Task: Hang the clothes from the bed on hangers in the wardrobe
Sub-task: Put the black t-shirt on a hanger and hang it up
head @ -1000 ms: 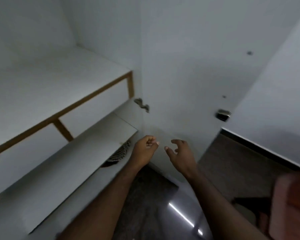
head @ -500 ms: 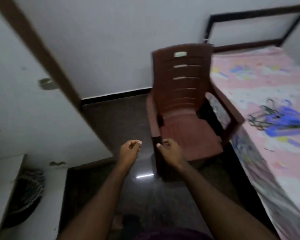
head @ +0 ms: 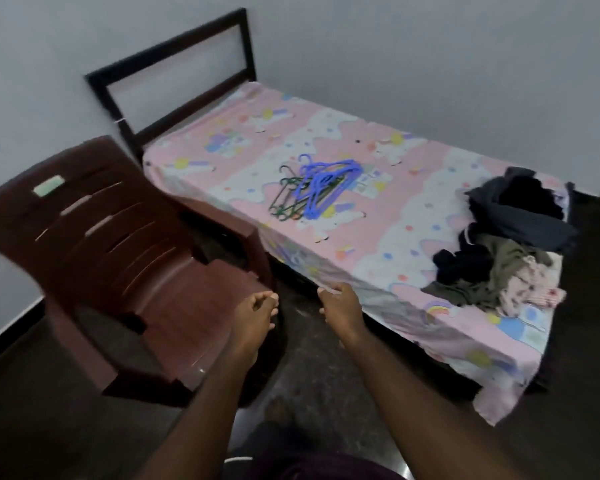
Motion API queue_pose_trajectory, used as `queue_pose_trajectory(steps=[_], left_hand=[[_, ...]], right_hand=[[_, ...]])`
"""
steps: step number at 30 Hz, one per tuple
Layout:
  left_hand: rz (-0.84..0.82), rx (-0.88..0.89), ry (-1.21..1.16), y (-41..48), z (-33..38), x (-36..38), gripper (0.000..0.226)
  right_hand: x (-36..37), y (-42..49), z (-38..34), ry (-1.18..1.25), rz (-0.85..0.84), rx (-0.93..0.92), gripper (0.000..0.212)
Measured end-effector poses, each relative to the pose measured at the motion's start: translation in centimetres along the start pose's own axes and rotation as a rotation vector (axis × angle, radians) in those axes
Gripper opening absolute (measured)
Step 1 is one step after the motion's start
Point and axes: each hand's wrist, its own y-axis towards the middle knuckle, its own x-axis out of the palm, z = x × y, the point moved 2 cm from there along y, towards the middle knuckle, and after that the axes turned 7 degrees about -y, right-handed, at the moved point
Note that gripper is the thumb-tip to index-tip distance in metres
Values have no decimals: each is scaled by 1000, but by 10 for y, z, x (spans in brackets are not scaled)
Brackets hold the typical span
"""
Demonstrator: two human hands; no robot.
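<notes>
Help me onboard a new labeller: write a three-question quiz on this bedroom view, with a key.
1. True or false: the hangers lie on the chair.
2. Where is the pile of clothes? A) on the chair; B) at the end of the bed far from the headboard; C) on the floor.
3. What do the left hand and right hand hold?

Key: 1. False: they lie on the bed, about midway along it. 2. B. 3. Nothing: both hands are out in front with fingers loosely curled.
</notes>
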Motion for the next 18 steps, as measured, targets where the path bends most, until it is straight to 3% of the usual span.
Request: queue_pose_trajectory(steps=[4,9,14,18], left_hand=[[-100,-41,82,44,-3,41,17],[-245,-109,158,104,10,100,19],[-417,-122,227,156,34,162,28],[-489,-107,273,180,55,214,19]], right_hand=[[-25,35,2,55,72,64,32],[-70,84,-12,64,161,132,39],[-126,129,-28,126,301,216,31],[-157,153,-19,151,394,244,34]])
